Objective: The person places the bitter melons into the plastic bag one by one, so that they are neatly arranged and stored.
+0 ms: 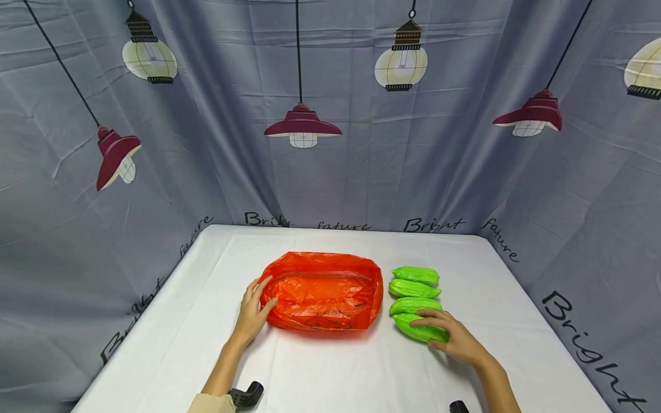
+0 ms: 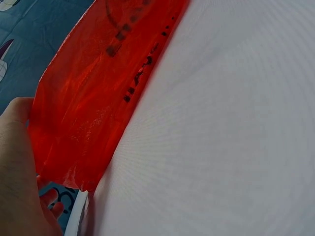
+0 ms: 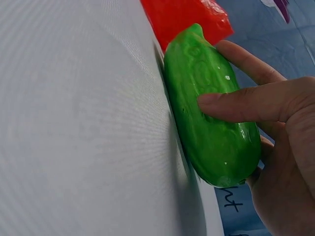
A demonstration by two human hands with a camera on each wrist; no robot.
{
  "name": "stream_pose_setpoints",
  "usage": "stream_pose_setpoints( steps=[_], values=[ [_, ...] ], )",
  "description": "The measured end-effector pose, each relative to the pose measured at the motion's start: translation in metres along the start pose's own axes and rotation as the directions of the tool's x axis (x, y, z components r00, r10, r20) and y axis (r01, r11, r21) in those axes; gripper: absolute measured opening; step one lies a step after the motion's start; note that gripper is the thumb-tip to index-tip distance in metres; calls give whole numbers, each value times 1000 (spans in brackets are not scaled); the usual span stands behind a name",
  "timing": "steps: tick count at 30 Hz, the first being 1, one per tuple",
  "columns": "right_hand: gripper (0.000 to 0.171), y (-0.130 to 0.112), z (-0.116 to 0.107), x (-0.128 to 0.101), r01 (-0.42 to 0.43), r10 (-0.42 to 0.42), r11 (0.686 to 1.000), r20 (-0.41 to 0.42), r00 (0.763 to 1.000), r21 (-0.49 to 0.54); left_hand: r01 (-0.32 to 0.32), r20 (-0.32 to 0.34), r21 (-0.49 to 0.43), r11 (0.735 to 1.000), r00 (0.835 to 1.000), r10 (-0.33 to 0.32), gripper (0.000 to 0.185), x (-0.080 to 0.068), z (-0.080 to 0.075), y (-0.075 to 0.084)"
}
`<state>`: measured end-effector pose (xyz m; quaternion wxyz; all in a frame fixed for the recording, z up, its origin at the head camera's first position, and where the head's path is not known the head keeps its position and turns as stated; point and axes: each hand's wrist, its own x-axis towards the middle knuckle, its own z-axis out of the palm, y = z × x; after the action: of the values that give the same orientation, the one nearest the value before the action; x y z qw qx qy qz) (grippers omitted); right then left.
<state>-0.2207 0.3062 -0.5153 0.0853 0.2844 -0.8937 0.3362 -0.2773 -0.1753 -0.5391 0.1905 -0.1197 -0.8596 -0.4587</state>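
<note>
Orange-red, thin translucent plastic bag (image 1: 322, 298), lying mouth-up and spread wide on the white-clothed desk (image 1: 330, 373), at its middle. Black printed lettering showed through the film in the left wrist view. The left hand (image 1: 253, 312) rested against the bag's left edge, fingers (image 1: 262, 285) near straight along the rim and thumb at the side wall, seemingly pressing the film to keep the mouth open and the bag from sliding; no clear pinch could be made out.

Four glossy green, knobbly, spindle-shaped plastic gourds, laid side by side in a row just right of the bag, close together and apart from it. The nearest green gourd (image 1: 419, 330) lay flat on the desk under the right hand (image 1: 454, 341). In the right wrist view the right fingers (image 3: 246, 105) curled over its top and the thumb sat beneath its far side, so the grasp read as closed round it, the gourd not yet lifted.

Backdrop: grey-blue cloth printed with hanging lamps (image 1: 302, 126).
</note>
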Motion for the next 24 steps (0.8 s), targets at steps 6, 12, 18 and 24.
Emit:
stream_pose_setpoints(
  steps=[6,12,18,24],
  values=[
    [58,-1,0,0,-2,2,1000,2,1000,-8,11,11,-2,1000,1000,-11,54,-1,-1,2],
    [58,-1,0,0,21,-22,998,-15,1000,-54,29,33,5,1000,999,-30,56,-3,-1,1],
    [58,-2,-1,0,43,-44,997,-24,999,-68,30,37,0,1000,999,-30,55,-3,-1,2],
    [58,-5,-2,0,32,-32,998,-13,999,-45,11,36,0,1000,999,-11,55,-3,-1,1]
  ],
)
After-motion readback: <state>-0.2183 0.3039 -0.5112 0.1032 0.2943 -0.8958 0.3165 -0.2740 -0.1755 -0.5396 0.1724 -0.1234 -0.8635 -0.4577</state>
